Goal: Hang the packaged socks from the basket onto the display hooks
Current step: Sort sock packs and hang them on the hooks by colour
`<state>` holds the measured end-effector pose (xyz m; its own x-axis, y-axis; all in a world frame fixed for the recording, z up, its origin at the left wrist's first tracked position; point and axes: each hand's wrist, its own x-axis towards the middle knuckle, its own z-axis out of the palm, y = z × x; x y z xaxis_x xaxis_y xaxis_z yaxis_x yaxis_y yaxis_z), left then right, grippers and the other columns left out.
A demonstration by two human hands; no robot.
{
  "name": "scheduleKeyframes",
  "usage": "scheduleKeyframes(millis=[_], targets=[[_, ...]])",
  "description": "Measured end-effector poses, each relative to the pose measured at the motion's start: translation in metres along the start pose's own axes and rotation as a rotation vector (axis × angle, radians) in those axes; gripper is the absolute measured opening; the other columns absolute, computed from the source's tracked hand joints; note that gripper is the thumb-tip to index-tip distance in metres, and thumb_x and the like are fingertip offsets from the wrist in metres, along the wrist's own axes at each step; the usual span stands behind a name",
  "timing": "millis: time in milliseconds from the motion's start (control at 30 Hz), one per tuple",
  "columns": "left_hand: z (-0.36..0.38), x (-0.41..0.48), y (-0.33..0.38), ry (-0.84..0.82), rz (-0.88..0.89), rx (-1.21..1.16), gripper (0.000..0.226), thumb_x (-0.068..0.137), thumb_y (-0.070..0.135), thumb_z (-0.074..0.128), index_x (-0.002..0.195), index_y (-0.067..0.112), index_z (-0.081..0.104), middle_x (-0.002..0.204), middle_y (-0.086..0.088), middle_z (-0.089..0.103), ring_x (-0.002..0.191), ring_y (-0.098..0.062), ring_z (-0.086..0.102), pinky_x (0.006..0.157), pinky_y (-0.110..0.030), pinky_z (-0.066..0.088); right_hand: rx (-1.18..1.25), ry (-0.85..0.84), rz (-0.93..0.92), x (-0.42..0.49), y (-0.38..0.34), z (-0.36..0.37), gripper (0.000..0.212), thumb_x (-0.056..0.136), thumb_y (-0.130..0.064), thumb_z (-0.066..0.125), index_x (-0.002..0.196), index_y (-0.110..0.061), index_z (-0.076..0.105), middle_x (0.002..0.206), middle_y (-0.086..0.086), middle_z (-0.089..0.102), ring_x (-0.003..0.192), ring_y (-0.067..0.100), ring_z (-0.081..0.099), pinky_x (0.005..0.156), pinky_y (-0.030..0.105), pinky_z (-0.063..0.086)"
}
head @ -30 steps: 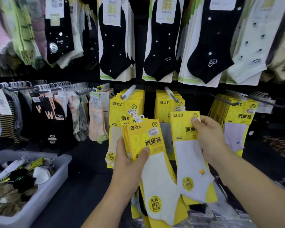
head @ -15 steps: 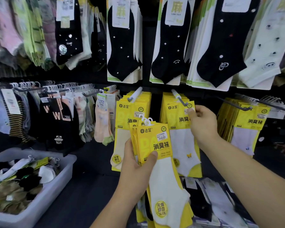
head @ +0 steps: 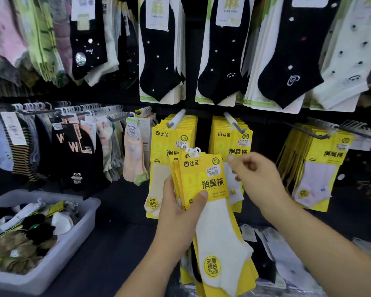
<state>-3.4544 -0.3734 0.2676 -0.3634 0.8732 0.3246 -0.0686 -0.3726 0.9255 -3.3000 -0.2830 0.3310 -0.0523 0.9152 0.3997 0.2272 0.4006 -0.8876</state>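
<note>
My left hand [head: 178,213] grips a stack of yellow-carded white sock packs [head: 201,179] low in front of the display, thumb across the front card. My right hand [head: 259,179] hovers just right of the stack's top corner, its fingers loosely curled and holding nothing; it is motion-blurred. Behind it, the middle display hook [head: 234,123] carries a row of matching yellow packs [head: 231,142]. More yellow packs hang on the hook to its left [head: 176,120] and on the one to the right [head: 308,131]. The grey basket [head: 81,226] at lower left holds mixed socks.
Black and white dotted socks [head: 159,61] hang in the row above. Striped, black and peach socks [head: 77,151] fill the hooks at left. Loose packaged socks [head: 287,260] lie on the dark shelf under my right arm.
My right hand lifted one yellow pack up to the middle hook, let go of it there, and has come back down beside the stack. My left hand kept its grip.
</note>
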Motion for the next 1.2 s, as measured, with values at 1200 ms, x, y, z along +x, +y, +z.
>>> scheduleKeyframes(millis=[1200], targets=[[-0.006,0.006,-0.003,0.021,0.050,0.065,0.035,0.098,0.013,0.071,0.125,0.031,0.058,0.110,0.018,0.079,0.101,-0.005,0.077,0.077,-0.017,0.060,0.059,0.164,0.015,0.058,0.034,-0.010,0.011,0.097,-0.028,0.067,0.087,-0.023,0.065,0.086,0.000,0.073,0.081,0.016,0.069,0.069,0.031,0.055]])
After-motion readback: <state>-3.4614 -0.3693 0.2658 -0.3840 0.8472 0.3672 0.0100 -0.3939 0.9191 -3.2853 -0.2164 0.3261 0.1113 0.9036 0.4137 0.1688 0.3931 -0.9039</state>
